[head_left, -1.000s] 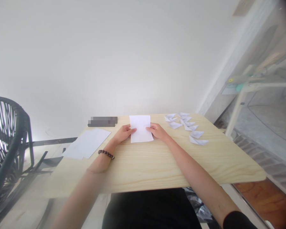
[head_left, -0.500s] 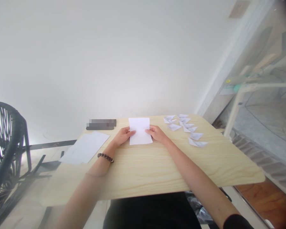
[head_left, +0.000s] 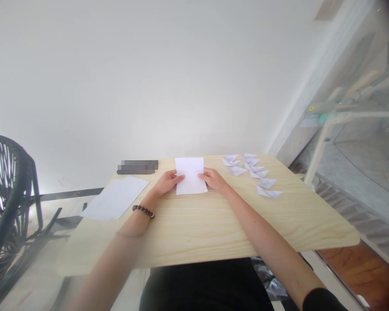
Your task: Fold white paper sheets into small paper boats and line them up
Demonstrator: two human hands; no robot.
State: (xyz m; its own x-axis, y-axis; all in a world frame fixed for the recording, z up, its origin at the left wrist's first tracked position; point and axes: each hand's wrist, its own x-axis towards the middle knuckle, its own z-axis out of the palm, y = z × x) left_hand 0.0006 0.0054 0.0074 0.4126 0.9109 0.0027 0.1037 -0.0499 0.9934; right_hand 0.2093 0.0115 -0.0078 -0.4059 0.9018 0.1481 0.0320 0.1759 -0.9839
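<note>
A small white sheet of paper is held upright between my two hands, over the middle of the table. My left hand pinches its left edge, thumb on the near face and fingers behind. On the opposite edge my right hand grips it the same way. The fingers behind the sheet are partly hidden. Right of my right hand lie several folded white paper boats, grouped toward the back right. Larger white paper sheets lie flat to the left of my left hand.
The light wooden table stands against a white wall. A dark pixelated item is at its back left. A dark woven chair stands at the left, and a white metal frame is beyond the right side.
Both hands keep the same grip on the paper sheet, with hardly any movement. The whole view has shifted slightly, so the table sits a little higher in the picture.
</note>
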